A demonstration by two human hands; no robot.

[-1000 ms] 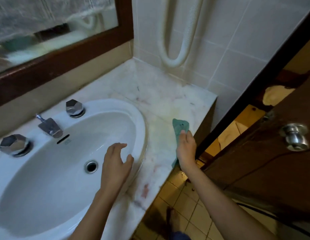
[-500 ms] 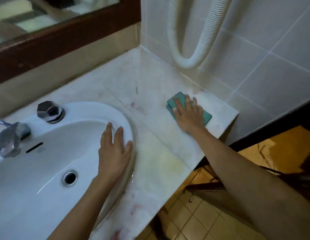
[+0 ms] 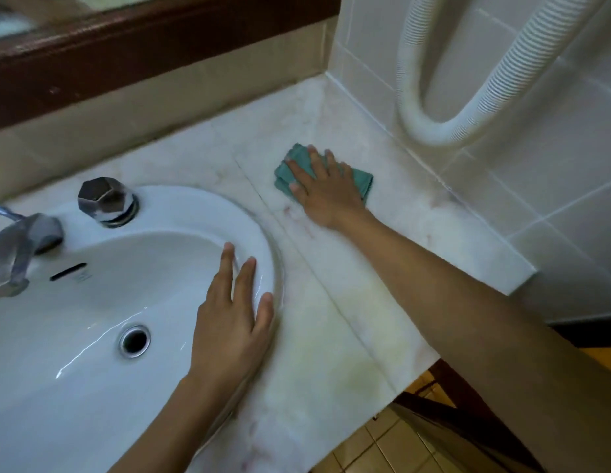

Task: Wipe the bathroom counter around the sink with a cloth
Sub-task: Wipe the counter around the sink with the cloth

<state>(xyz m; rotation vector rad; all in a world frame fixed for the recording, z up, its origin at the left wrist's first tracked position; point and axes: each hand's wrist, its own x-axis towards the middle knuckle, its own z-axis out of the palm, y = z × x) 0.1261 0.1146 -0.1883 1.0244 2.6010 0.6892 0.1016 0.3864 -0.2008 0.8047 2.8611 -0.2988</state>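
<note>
A folded teal cloth (image 3: 362, 180) lies flat on the pale marble counter (image 3: 331, 329), to the right of the white oval sink (image 3: 92, 336). My right hand (image 3: 326, 189) presses down on the cloth with its fingers spread, covering most of it. My left hand (image 3: 234, 319) rests flat on the sink's right rim, fingers apart, holding nothing. Faint reddish and yellowish stains mark the counter between the sink and its front edge.
A chrome faucet (image 3: 17, 254) and a faceted chrome knob (image 3: 106, 199) stand at the sink's back. A ribbed white hose (image 3: 447, 131) loops on the tiled wall right of the counter. A dark-framed mirror (image 3: 126, 49) runs behind. Tiled floor (image 3: 382, 445) lies beyond the counter's front edge.
My right hand brought the cloth up from the counter's front edge, laid it flat, then slid it back and left toward the sink. My left hand settled onto the sink rim.
</note>
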